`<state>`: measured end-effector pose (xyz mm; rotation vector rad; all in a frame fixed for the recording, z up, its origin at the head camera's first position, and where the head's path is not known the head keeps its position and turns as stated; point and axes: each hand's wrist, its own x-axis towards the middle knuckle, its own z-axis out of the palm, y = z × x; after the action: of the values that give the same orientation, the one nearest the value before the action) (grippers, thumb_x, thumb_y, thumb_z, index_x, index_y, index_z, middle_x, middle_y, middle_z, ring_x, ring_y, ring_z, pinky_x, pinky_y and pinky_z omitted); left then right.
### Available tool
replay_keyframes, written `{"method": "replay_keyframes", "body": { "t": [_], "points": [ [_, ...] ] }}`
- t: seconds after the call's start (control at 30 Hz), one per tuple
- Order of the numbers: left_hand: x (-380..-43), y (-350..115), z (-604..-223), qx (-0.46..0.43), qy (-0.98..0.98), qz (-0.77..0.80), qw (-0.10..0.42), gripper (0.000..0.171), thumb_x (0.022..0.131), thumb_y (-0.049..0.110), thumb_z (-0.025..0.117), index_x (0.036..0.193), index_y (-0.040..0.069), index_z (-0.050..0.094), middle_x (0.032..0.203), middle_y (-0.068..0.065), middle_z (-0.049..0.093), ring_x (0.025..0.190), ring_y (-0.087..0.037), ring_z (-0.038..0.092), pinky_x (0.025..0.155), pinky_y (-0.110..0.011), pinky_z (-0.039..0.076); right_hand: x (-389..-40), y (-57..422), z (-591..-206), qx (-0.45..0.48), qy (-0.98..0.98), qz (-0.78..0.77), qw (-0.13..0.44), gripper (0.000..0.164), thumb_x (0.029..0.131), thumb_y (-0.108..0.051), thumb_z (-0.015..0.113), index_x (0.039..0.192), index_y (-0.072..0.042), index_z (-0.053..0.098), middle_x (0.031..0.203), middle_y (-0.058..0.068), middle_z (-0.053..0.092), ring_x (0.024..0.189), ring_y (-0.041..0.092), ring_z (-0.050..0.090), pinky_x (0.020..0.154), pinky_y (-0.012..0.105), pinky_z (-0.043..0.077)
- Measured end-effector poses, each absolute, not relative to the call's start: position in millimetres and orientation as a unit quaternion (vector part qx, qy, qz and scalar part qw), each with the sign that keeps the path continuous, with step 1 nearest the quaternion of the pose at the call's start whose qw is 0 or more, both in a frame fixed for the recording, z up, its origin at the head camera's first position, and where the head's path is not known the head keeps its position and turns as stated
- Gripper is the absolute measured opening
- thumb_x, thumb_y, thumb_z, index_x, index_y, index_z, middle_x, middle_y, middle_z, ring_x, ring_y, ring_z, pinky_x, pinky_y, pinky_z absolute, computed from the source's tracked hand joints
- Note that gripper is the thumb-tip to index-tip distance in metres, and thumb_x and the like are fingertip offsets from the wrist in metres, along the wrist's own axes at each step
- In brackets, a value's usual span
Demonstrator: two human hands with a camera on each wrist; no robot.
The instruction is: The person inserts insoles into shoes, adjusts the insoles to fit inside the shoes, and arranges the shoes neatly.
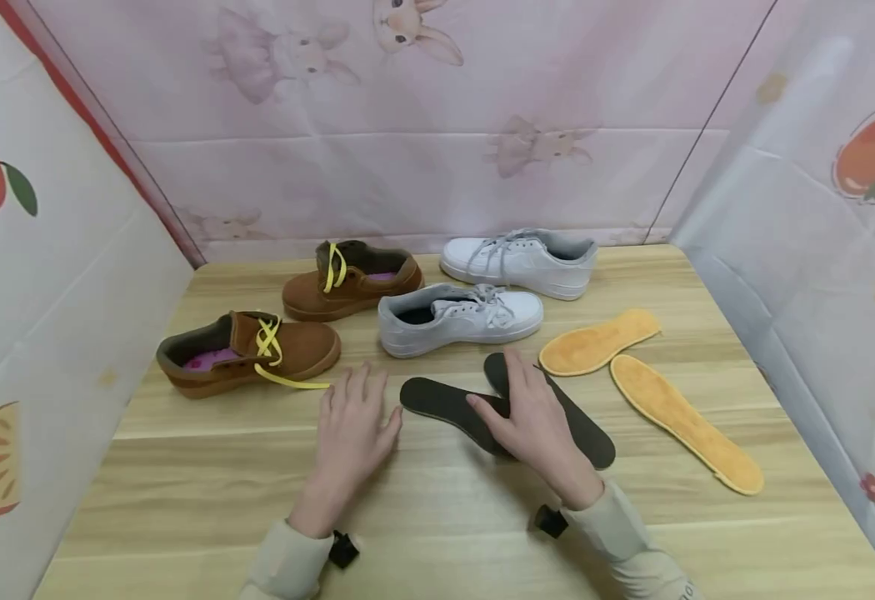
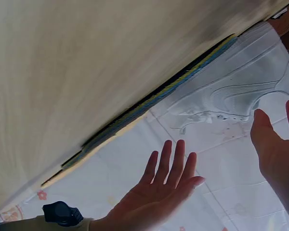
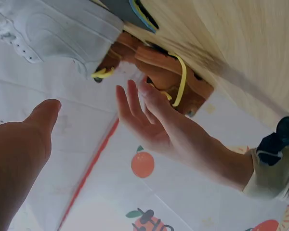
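My right hand [image 1: 531,421] is over two dark insoles, one lying at the left [image 1: 437,398] and the other insole [image 1: 586,429] at the right, the two crossing under the palm. In the left wrist view the fingers of this right hand [image 2: 156,195] are straight, with a gap between them and the layered edges of the insoles [image 2: 168,91]. My left hand [image 1: 352,429] hovers with loose fingers left of the dark insoles, its fingertips by the end of a yellow shoelace [image 1: 295,384]. The right wrist view shows the left hand [image 3: 168,127] holding nothing.
Two orange insoles, one behind [image 1: 595,344] and one in front [image 1: 688,423], lie at the right. Beyond the hands stand two white sneakers, the nearer [image 1: 460,333] and farther [image 1: 557,279]. Brown shoes, one nearer [image 1: 302,343] and one farther [image 1: 366,292], stand at the left.
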<state>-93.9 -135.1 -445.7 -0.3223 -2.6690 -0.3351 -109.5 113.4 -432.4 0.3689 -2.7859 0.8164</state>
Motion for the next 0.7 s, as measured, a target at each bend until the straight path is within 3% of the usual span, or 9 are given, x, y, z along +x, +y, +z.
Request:
{"method": "replay_keyframes", "body": {
  "t": [0.3, 0.57, 0.7],
  "points": [
    [-93, -151, -434, -0.103, -0.945, -0.233, 0.208, 0.044, 0.082, 0.022, 0.068, 0.119, 0.001, 0.059, 0.114, -0.017, 0.062, 0.101, -0.035, 0.056, 0.083, -0.049, 0.044, -107, 95, -419, 0.141, -0.931, 0.333, 0.046, 0.082, 0.085, -0.06, 0.053, 0.143, -0.004, 0.034, 0.139, 0.014, 0.045, 0.127, 0.029, 0.042, 0.099, 0.049, 0.038],
    [-93, -171, -425, -0.083, -0.93, -0.252, 0.254, 0.033, 0.08, 0.013, 0.069, 0.109, -0.001, 0.064, 0.102, -0.016, 0.065, 0.091, -0.031, 0.06, 0.07, -0.046, 0.05, -114, 78, -410, 0.181, -0.89, 0.411, 0.078, 0.057, 0.086, -0.04, 0.063, 0.13, -0.008, 0.049, 0.112, 0.006, 0.061, 0.101, 0.02, 0.06, 0.084, 0.036, 0.05],
    [-93, -181, -419, -0.075, -0.922, -0.269, 0.267, 0.032, 0.079, 0.011, 0.07, 0.107, -0.001, 0.065, 0.101, -0.015, 0.066, 0.09, -0.03, 0.06, 0.072, -0.045, 0.049, -116, 71, -408, 0.174, -0.881, 0.434, 0.074, 0.048, 0.086, -0.035, 0.064, 0.123, -0.006, 0.054, 0.1, 0.003, 0.063, 0.092, 0.019, 0.062, 0.08, 0.038, 0.051]
  ]
}}
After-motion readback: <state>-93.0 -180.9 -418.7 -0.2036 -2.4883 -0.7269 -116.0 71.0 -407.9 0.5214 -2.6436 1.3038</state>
